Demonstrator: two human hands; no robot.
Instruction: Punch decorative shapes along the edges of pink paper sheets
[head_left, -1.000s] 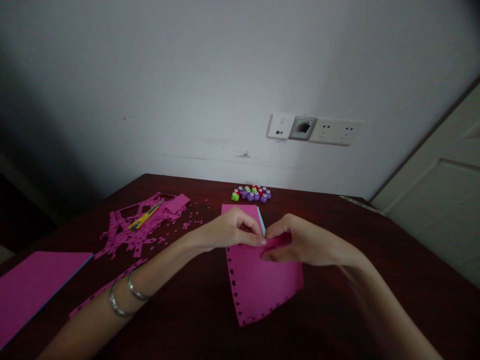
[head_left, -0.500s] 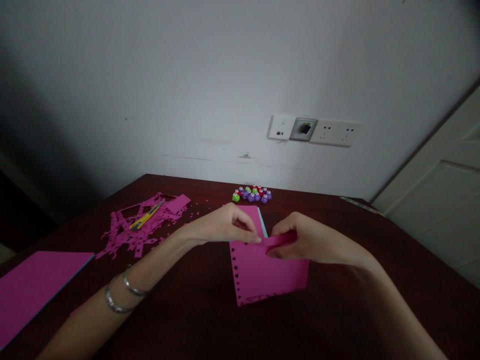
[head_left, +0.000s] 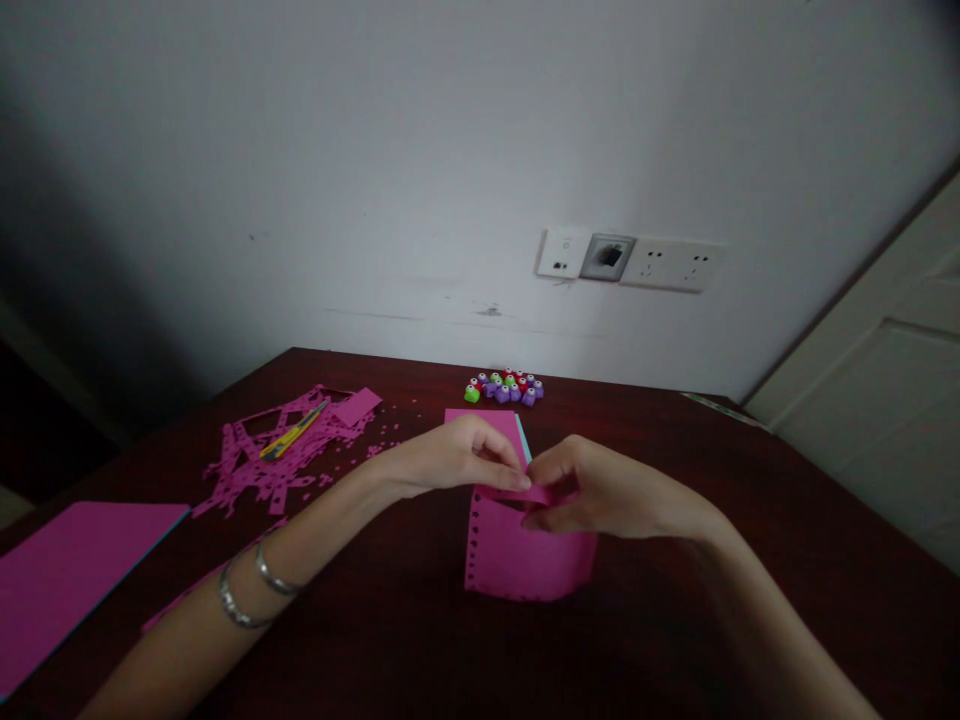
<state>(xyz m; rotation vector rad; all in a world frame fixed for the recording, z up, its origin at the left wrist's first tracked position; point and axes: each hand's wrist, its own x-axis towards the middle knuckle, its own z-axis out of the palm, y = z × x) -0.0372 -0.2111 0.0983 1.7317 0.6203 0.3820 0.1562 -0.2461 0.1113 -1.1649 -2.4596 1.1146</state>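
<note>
Pink punched sheet point(head_left: 532, 562), dead centre, top edge pinched: left hand point(head_left: 474, 456) and right hand point(head_left: 604, 490) both have fingers clamped on it, nearly touching. Step looks like working that edge; can't tell fold or tear. Next move likely needs an even pinch, sheet kept flat. Pink card point(head_left: 504, 421) just past at 12, coloured pieces point(head_left: 504, 394) beyond, yellow cutter point(head_left: 294, 432) on scraps point(head_left: 279, 498) at 10.

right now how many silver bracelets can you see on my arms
2, both on the left forearm: one bracelet nearer the left hand, another bracelet farther from it. The visible right forearm shows none.
</note>
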